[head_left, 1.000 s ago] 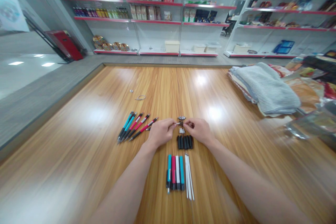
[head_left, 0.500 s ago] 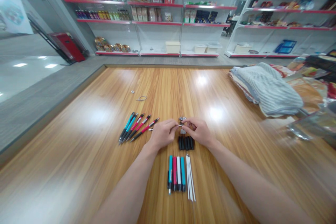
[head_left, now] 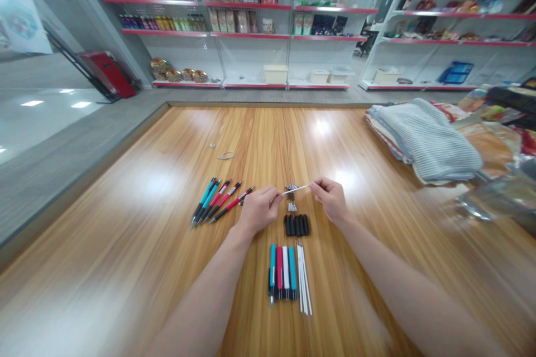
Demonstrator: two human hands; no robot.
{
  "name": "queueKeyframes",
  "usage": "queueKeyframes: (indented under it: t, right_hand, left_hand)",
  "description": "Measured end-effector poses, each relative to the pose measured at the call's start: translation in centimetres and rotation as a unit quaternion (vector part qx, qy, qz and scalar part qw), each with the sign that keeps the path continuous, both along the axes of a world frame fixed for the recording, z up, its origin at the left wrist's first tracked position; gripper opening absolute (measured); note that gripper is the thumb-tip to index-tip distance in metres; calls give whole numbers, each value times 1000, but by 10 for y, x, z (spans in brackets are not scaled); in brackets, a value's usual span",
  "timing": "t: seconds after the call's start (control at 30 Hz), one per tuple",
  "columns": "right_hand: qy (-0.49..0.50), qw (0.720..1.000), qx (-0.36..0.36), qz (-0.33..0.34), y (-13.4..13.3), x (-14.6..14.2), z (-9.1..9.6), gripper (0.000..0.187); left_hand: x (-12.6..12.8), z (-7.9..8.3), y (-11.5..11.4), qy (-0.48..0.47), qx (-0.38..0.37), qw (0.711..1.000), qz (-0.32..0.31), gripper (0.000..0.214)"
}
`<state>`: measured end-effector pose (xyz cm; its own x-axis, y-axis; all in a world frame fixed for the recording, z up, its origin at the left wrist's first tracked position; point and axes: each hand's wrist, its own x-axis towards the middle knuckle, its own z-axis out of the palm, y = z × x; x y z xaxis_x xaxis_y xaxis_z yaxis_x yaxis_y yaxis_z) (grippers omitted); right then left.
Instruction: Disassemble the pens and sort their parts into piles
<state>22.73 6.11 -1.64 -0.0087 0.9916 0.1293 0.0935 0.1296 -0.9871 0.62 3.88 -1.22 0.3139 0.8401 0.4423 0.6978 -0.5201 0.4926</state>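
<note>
My left hand (head_left: 259, 209) and my right hand (head_left: 333, 199) each pinch one end of a thin white pen refill (head_left: 295, 189), held level just above the wooden table (head_left: 146, 206). Below it lie small silver pen tips (head_left: 291, 187), a few small white parts (head_left: 292, 207) and a row of black pen grips (head_left: 296, 225). Nearer to me lie several coloured pen barrels (head_left: 282, 273) and white refills (head_left: 303, 279). Several assembled teal and red pens (head_left: 220, 202) lie fanned out left of my left hand.
A folded grey knit cloth (head_left: 427, 139) on a stack of fabrics sits at the right, with clear plastic packets (head_left: 494, 201) beside it. A rubber band (head_left: 226, 155) and a small ring (head_left: 212, 145) lie further out. Store shelves (head_left: 251, 22) stand beyond the table.
My hands were close together, working on a small part over the silver tips. My right hand has moved right, and a white refill now spans between both hands.
</note>
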Motion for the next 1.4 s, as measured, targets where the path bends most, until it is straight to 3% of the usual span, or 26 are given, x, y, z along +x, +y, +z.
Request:
queueKeyframes:
  t: [0.1, 0.2, 0.37, 0.5, 0.73, 1.1, 1.4]
  right_hand:
    - [107, 991, -73, 34, 5, 15, 3, 33]
    - [123, 973, -154, 121, -1, 36, 7, 34]
    - [27, 929, -255, 265, -33, 65, 12, 32]
    - [-118, 879, -282, 367, -59, 61, 23, 30]
    - [-237, 849, -279, 381, -63, 34, 34, 39]
    - [-306, 809, -273, 421, -68, 27, 37, 37]
    - [-346, 808, -253, 404, -69, 22, 36, 41]
  left_hand:
    - [-3, 0, 1, -16, 5, 1000, 5, 19]
    - [-6, 1, 1, -34, 8, 999, 1, 19]
    - [-8, 2, 0, -56, 11, 998, 9, 20]
    - [-6, 2, 1, -53, 7, 999, 4, 22]
    - [-6, 3, 0, -51, 2, 999, -5, 21]
    - [-6, 1, 1, -37, 7, 999, 0, 21]
    - [-5, 4, 1, -38, 8, 999, -6, 21]
